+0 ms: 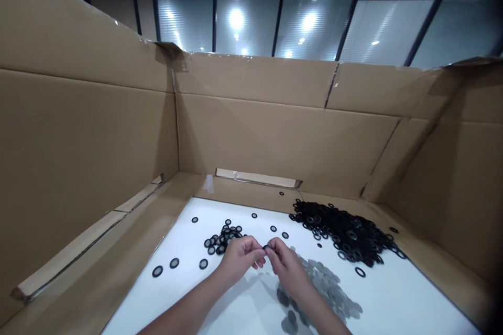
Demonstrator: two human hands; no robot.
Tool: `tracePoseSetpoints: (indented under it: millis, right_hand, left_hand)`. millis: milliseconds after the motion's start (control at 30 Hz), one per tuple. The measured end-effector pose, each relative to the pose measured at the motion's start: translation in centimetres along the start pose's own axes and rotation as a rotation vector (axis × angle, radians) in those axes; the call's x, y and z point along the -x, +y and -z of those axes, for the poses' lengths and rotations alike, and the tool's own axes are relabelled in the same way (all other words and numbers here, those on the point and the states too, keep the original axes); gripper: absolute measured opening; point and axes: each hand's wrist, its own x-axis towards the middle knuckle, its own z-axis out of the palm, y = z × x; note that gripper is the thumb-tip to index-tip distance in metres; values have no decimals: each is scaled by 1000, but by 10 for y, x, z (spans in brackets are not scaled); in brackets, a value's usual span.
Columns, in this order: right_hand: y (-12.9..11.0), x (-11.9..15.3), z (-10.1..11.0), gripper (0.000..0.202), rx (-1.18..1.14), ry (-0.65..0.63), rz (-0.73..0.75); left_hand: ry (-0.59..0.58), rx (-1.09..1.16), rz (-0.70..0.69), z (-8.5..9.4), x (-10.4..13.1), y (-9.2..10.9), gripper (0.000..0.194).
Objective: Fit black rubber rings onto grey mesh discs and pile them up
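Observation:
My left hand (243, 254) and my right hand (281, 260) meet above the white board, fingertips pinched around a small black rubber ring (266, 247). Whether a disc sits inside this ring is too small to tell. Under and beside my right forearm lies a spread of thin grey mesh-like discs (328, 288), partly hidden by the arm. Just behind my left hand is a cluster of black rings with grey centres (220, 241). A heap of plain black rings (349, 230) lies at the far right.
A white board (176, 303) covers the floor of a large cardboard box (251, 131) with tall walls on the left, back and right. Several grey-centred rings (174, 263) lie scattered on the left. One loose black ring (360, 272) lies in front of the heap.

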Motion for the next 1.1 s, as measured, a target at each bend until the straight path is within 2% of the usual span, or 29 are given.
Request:
tracePoseSetpoints:
  millis: [200,367,500,633,900,1000,1100]
  right_hand:
    - [-11,0,10,19,30,-62,-27]
    - [-19,3,19,17,68,-89,-13]
    - [-22,6,20,16,175,-61,2]
    - [-20,8,18,16,207,-90,6]
    - [-11,8,3,18,68,-13,0]
    - [-5,6,-1,21,-47,-11,-27]
    - [-3,3,1,21,-109,-63,-41]
  left_hand:
    - [10,-71,-105,-1,4,2,19]
    - [10,-116,-165,-2,6,2,21]
    - [-50,-145,-97,2,3,2,22]
    - [-109,-207,-16,10,0,2,18]
    - [-157,-155,44,16,0,8,19]
    - [-133,-176,-10,14,1,6,17]
    - [-89,-280,-111,13,2,4,15]
